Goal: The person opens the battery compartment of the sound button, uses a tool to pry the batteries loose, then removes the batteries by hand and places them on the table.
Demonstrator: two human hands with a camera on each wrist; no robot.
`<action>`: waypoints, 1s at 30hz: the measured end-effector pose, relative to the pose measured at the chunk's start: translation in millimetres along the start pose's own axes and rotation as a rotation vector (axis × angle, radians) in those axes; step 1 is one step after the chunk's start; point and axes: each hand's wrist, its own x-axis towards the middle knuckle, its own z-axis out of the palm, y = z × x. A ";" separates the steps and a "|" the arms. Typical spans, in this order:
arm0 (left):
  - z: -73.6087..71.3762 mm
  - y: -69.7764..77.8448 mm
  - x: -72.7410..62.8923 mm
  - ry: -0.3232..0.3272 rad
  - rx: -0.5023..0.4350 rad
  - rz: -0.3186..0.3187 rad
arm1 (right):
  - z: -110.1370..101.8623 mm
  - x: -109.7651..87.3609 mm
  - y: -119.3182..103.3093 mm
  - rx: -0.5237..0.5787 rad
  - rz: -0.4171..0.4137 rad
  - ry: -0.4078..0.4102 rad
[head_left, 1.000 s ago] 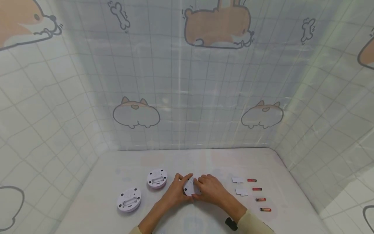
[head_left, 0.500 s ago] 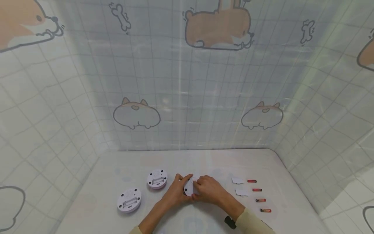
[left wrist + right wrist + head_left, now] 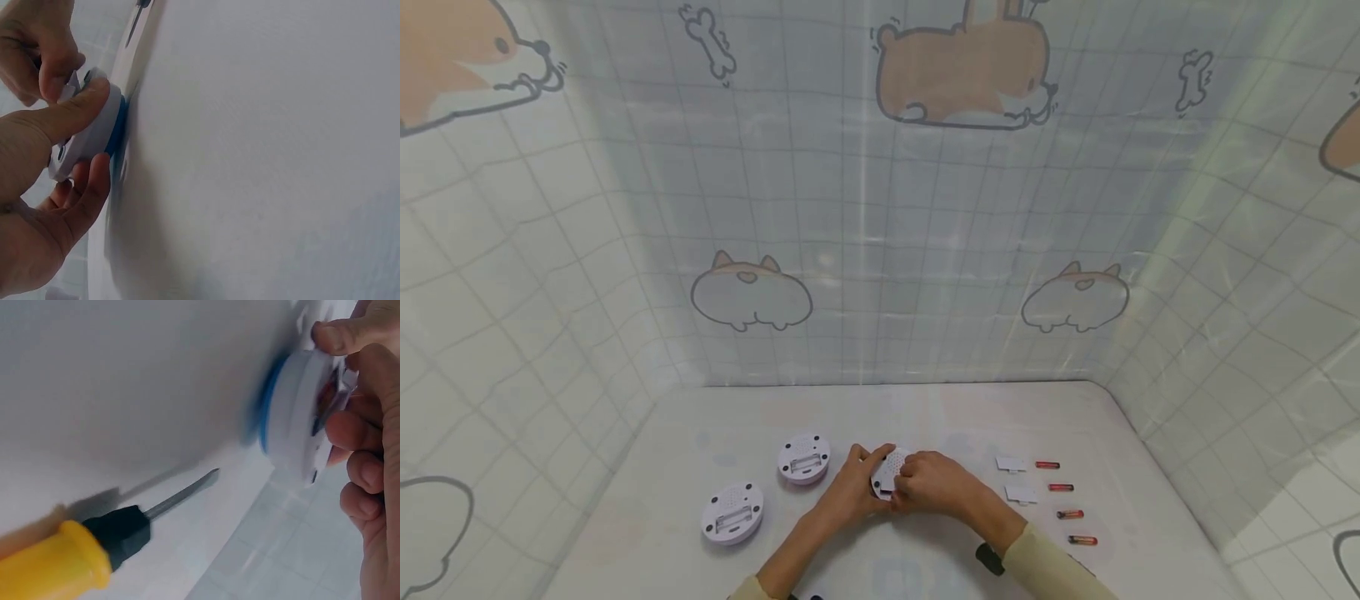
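Note:
A round white battery-powered device (image 3: pixel 887 471) with a blue lower rim stands underside up at the table's middle. My left hand (image 3: pixel 852 487) grips it by the edge, thumb on one side and fingers on the other, as the left wrist view shows. My right hand (image 3: pixel 940 482) pinches a small white battery cover (image 3: pixel 347 381) that stands tilted at the compartment. Something red and dark shows beneath that cover in the right wrist view. The right fingers hide part of the compartment.
Two similar round devices, one nearer (image 3: pixel 732 513) and one farther (image 3: pixel 803 458), lie at left with bare battery slots. At right are two white covers (image 3: pixel 1020 494) and several red batteries (image 3: pixel 1070 514). A yellow-handled screwdriver (image 3: pixel 56 562) lies near my right forearm.
The right fingers have shifted slightly toward me on the device. The cover now shows tilted, with a dark reddish gap under it. The left hand keeps its grip.

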 end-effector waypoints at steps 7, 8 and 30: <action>-2.8 2.8 0.8 -0.012 0.004 -0.029 | -1.0 -3.8 -0.8 0.079 0.033 -0.030; -2.9 3.2 0.8 -0.013 0.005 -0.031 | -1.0 -4.6 -1.1 0.085 0.040 -0.036; 2.0 4.0 0.9 0.029 0.024 -0.010 | -3.3 -12.7 -4.4 0.469 0.460 -0.234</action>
